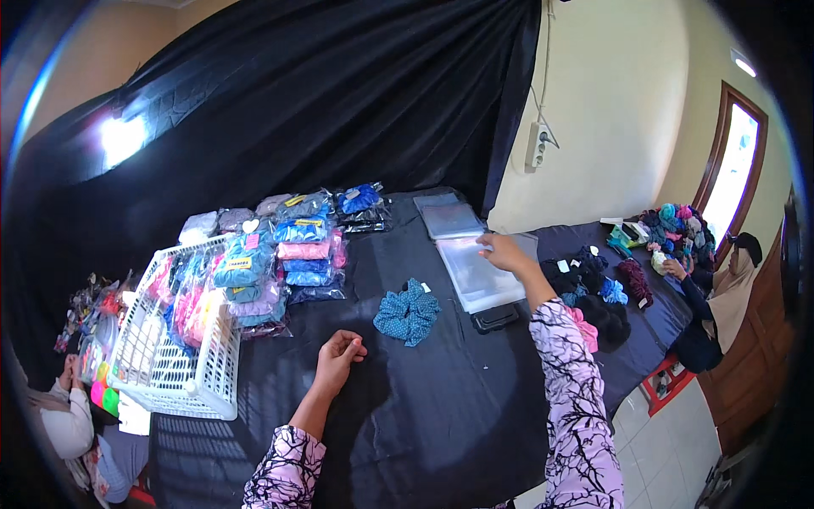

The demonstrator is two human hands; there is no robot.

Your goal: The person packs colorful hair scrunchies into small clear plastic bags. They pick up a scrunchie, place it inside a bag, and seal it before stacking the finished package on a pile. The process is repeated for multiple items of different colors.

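Observation:
A teal scrunchie [407,313] with light dots and a small white tag lies on the black cloth in front of me. My left hand [340,355] is beside it on the left, fingers curled in and nothing visible in them. Over a stack of clear plastic bags [474,273], my right hand [507,252] has its fingertips near the stack's upper edge. Whether the fingers pinch a bag I cannot tell. Another pile of clear bags [448,216] lies just beyond. A dark flat object [495,320] partly shows below the stack.
Left stands a white plastic basket [219,382] holding bagged scrunchies. Stacks of bagged scrunchies [305,251] rise beside it. Loose scrunchies [575,270] lie to the right. One person [725,299] handles a pale scrunchie at the far right; another person [70,420] sits at left.

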